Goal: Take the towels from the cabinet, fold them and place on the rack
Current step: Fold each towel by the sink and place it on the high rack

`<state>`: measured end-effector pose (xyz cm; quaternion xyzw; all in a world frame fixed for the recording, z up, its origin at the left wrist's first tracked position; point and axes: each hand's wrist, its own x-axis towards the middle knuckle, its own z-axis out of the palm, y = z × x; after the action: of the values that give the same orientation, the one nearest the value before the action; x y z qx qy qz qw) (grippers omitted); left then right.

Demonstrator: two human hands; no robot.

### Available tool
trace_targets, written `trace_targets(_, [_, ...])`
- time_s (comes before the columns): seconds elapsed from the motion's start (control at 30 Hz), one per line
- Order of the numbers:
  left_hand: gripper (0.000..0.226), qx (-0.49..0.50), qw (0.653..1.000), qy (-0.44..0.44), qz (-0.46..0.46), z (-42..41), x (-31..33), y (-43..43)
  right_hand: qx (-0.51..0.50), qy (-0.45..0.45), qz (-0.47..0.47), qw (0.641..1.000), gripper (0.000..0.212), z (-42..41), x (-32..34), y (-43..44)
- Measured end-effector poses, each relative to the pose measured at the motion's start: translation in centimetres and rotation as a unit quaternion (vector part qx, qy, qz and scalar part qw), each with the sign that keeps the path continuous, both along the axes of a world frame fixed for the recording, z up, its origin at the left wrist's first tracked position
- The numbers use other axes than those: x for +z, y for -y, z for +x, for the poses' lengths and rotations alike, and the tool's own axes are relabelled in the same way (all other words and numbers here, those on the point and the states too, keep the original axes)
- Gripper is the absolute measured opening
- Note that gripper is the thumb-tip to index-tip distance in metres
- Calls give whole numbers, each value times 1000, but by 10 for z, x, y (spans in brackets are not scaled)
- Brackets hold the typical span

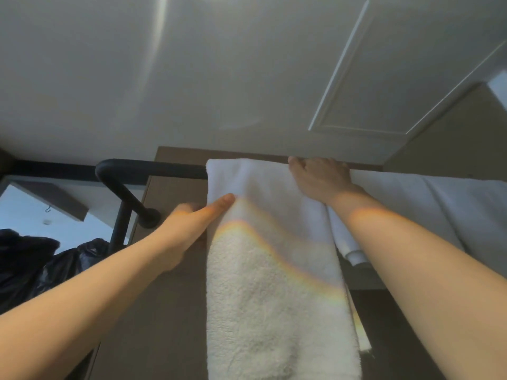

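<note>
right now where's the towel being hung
In the head view the white towel hangs mid-frame over the black rack bar, left hand at its left edge, right hand at its top right, a second towel further right.

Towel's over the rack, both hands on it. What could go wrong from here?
1. The towel hangs long on the near side of the bar, and the back side is hidden. If it is uneven, it may slide off once released.
2. The right hand sits right beside the second towel, so a tug could rumple it.
3. The left hand presses the towel's left edge with straight fingers, so pushing further may bunch the fold.
</note>
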<state>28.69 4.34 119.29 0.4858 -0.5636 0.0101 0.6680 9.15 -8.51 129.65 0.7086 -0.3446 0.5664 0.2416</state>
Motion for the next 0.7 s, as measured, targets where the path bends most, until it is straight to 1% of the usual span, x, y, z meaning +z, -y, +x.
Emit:
trace_targets(0.03, [75, -49, 998, -26, -2, -2, 2, 1, -2, -6, 1, 1000, 66, -1, 0, 0])
trace_targets(0.07, [61, -68, 997, -37, -17, -5, 4, 2, -3, -12, 4, 1000, 67, -3, 1, -1])
trace_targets(0.13, [43, -71, 994, -51, -59, -13, 8, 7, 6, -25, 13, 1000, 66, -7, 2, -4])
trace_targets(0.2, [34, -61, 991, -58, -100, -18, 10, 11, 41, -31, 9, 999, 61, -12, 0, -9])
trace_targets(0.23, [31, -52, 990, -60, -113, -19, 12, 13, 69, -26, -9, 997, 54, -15, -4, -12])
trace_targets(0.3, [29, -37, 989, -59, -129, -20, 13, 14, 128, 25, -62, 990, 36, -24, -19, -16])
trace_targets(0.37, [26, -28, 988, -60, -139, -20, 14, 16, 167, 97, -74, 978, 28, -32, -43, -17])
trace_targets(0.4, [25, -22, 988, -60, -142, -21, 14, 15, 173, 113, -58, 977, 28, -36, -55, -16])
trace_targets(0.5, [21, -2, 988, -52, -147, -21, 16, 14, 171, 96, 44, 980, 33, -43, -80, -13])
trace_targets(0.57, [20, 3, 989, -44, -143, -21, 16, 12, 200, 92, 111, 969, 40, -44, -84, -14])
trace_targets(0.6, [20, 2, 989, -41, -139, -22, 16, 11, 235, 91, 155, 955, 46, -42, -84, -16])
trace_targets(0.67, [20, 0, 990, -38, -134, -22, 16, 10, 316, 90, 255, 909, 63, -34, -87, -19])
trace_targets(0.7, [21, 4, 990, -37, -135, -23, 16, 10, 333, 94, 273, 898, 64, -29, -88, -18])
